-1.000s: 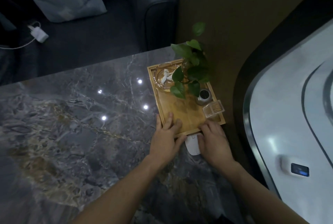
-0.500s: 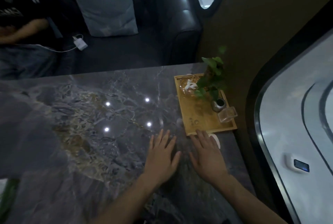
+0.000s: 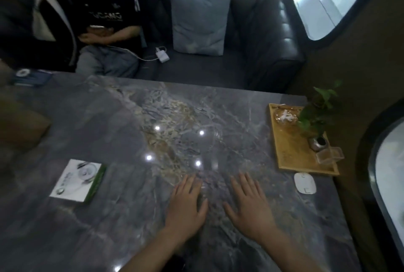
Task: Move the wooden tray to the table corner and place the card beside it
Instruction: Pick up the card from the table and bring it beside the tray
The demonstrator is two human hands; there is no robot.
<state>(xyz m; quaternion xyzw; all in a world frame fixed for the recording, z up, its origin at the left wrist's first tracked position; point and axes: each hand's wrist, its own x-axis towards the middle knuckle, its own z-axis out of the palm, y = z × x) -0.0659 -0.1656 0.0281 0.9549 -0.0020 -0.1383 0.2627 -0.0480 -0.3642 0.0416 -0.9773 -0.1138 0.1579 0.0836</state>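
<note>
The wooden tray [image 3: 288,151] lies at the far right corner of the grey marble table [image 3: 109,123], against the wall. It carries a leafy plant in a small pot [image 3: 319,142], a glass dish [image 3: 285,115] and a clear box [image 3: 329,155]. A white and green card [image 3: 78,180] lies flat on the left part of the table, far from the tray. My left hand [image 3: 187,203] and my right hand [image 3: 251,203] rest flat on the table near its front, fingers spread, holding nothing.
A small white rounded device [image 3: 304,183] lies just in front of the tray. A person sits on the dark sofa [image 3: 251,62] behind the table, beside a blue cushion [image 3: 199,22] and a white charger [image 3: 162,55]. Dark items [image 3: 30,77] sit at the far left edge.
Both hands have let go of the tray's near edge and drawn back left onto the bare table. The view has swung left and up, bringing in the card and the seated person.
</note>
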